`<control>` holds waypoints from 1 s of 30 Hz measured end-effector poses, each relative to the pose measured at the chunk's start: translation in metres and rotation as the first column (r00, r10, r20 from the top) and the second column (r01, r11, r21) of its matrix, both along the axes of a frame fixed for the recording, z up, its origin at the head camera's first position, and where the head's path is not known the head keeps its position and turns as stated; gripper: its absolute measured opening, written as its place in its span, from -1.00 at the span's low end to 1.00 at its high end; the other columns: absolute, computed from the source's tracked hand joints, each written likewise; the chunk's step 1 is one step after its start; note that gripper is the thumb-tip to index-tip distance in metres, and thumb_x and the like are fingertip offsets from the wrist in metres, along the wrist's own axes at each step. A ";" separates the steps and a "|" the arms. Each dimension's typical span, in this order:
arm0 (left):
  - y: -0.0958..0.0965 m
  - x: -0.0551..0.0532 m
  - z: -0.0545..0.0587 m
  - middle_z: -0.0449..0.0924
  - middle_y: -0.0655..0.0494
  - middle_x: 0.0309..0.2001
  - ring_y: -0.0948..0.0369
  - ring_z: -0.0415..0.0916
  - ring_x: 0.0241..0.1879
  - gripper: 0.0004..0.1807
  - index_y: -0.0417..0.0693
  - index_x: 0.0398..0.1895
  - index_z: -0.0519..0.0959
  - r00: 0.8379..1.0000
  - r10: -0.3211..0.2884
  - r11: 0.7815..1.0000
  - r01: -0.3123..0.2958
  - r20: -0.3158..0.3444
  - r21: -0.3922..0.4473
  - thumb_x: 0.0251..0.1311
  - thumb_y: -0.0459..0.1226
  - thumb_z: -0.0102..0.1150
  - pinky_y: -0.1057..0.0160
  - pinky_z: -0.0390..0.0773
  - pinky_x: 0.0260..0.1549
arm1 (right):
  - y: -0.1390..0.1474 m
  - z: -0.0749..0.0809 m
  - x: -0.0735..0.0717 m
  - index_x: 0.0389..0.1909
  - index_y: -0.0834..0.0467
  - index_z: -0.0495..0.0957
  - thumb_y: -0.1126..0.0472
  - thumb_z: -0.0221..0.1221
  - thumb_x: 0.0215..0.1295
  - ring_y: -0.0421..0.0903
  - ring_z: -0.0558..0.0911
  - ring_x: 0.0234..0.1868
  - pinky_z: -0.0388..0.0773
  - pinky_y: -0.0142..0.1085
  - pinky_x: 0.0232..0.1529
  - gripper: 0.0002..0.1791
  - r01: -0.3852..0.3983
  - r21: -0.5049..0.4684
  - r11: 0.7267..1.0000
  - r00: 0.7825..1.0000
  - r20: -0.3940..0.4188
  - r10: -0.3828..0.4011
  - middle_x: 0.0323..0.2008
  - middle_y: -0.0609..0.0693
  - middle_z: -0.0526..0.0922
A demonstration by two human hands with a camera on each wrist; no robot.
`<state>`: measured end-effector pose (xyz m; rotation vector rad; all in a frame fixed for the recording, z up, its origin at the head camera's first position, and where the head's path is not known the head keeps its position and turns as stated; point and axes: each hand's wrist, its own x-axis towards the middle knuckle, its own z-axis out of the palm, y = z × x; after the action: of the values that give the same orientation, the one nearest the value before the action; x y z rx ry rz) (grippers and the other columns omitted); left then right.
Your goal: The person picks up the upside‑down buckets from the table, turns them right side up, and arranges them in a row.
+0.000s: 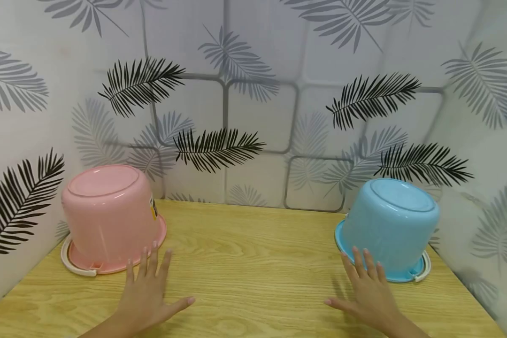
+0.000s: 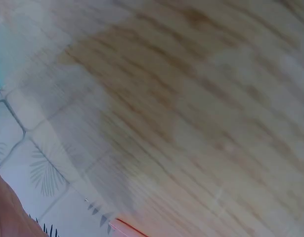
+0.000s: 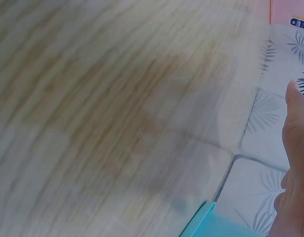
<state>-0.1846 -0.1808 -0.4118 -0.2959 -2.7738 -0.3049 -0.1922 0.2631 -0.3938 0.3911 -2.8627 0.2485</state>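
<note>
In the head view a pink bucket (image 1: 110,220) stands upside down at the left, its white handle (image 1: 77,268) lying by the rim. A light blue bucket (image 1: 390,230), also bottom up, stands at the right with a pale handle (image 1: 424,267). My left hand (image 1: 145,293) is spread with straight fingers, its fingertips overlapping the pink bucket's lower front. My right hand (image 1: 369,293) is likewise spread, fingertips overlapping the blue bucket's near rim. Both hands hold nothing. The right wrist view shows the thumb side of my right hand (image 3: 295,148) and the blue rim (image 3: 203,219).
A wood-grain table (image 1: 253,272) runs between and in front of the buckets. Behind it rises a wall (image 1: 257,112) with a leaf and tile pattern, and patterned walls stand close on the left and right too. A label (image 1: 153,208) is on the pink bucket's side.
</note>
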 end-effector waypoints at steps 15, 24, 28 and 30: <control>-0.014 0.002 -0.007 -0.20 -0.47 0.40 -0.39 -0.18 0.35 0.20 -0.29 0.41 0.00 0.997 0.033 0.998 -0.037 0.065 0.060 -0.10 0.38 0.08 -0.37 -0.11 0.23 | -0.024 0.005 -0.012 0.38 0.27 0.08 -0.38 0.16 -0.01 0.34 -0.04 0.41 0.03 0.32 0.25 0.10 -0.096 -0.010 0.995 0.994 -0.050 0.096 0.41 0.34 -0.04; -0.022 0.002 -0.012 -0.17 -0.54 0.36 -0.46 -0.18 0.31 0.19 -0.36 0.38 0.00 0.995 0.045 0.996 -0.052 0.094 0.071 -0.06 0.37 0.06 -0.41 -0.07 0.18 | -0.034 0.000 -0.020 0.36 0.30 0.11 -0.39 0.16 -0.01 0.38 0.01 0.38 0.13 0.31 0.21 0.10 -0.138 -0.006 0.990 0.989 -0.050 0.138 0.39 0.37 0.01; -0.025 0.003 -0.013 -0.19 -0.57 0.35 -0.50 -0.20 0.30 0.19 -0.40 0.38 0.00 0.993 0.036 0.995 -0.047 0.114 0.089 -0.04 0.35 0.06 -0.43 -0.06 0.17 | -0.040 0.001 -0.023 0.37 0.30 0.08 -0.39 0.14 0.02 0.39 -0.03 0.39 0.10 0.31 0.23 0.10 -0.164 -0.021 0.986 0.986 -0.018 0.163 0.38 0.40 0.01; -0.027 0.003 -0.015 -0.21 -0.57 0.36 -0.51 -0.22 0.30 0.18 -0.39 0.38 -0.02 0.992 0.034 0.994 -0.047 0.122 0.100 -0.03 0.35 0.06 -0.43 -0.07 0.17 | -0.044 0.003 -0.024 0.39 0.30 0.05 -0.38 0.14 0.02 0.40 -0.07 0.39 0.10 0.30 0.23 0.10 -0.174 -0.035 0.984 0.984 0.020 0.175 0.39 0.39 -0.03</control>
<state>-0.1816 -0.2076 -0.4263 -0.2015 -2.8659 -0.4678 -0.2160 0.2193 -0.3908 0.6374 -2.8445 0.3340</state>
